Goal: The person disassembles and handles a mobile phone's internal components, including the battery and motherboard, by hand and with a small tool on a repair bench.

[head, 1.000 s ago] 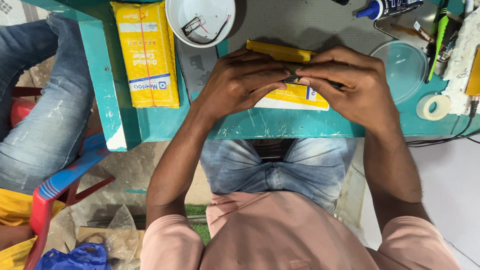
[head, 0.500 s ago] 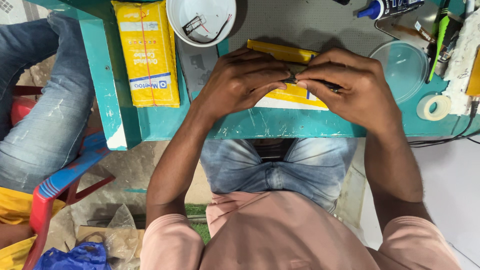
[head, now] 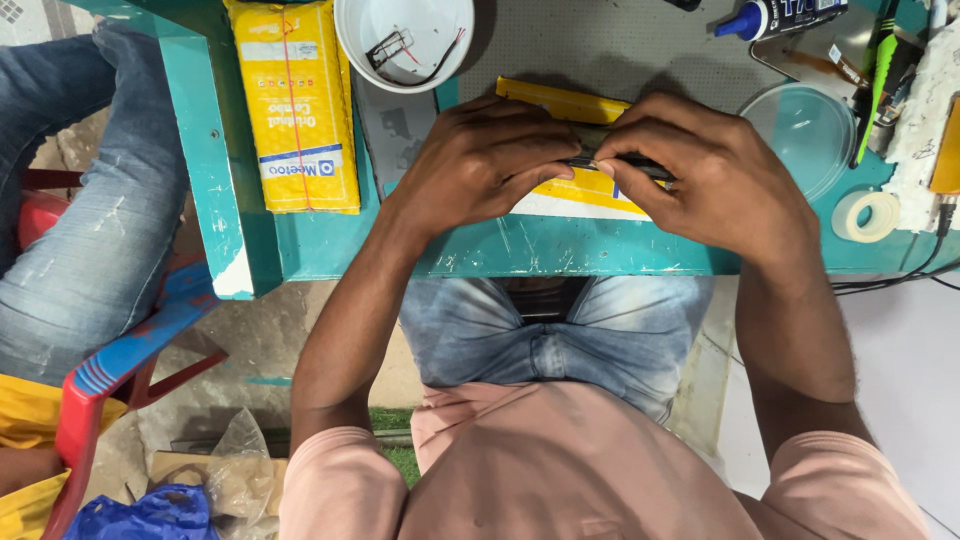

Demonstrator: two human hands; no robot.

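My left hand and my right hand meet over the teal table, both pinching a thin dark flat device between the fingertips. Most of the device is hidden by my fingers. Under the hands lies a flat yellow box with a white edge. My forearms reach down from the table toward my pink shirt and jeans.
A yellow padded packet lies at the table's left. A white bowl holds small wired parts. A clear round lid, tape roll, glue bottle and green tool sit right. Another person's jeans-clad leg is left.
Both hands stay on the dark device; the fingers have shifted only slightly. Nothing else has moved.
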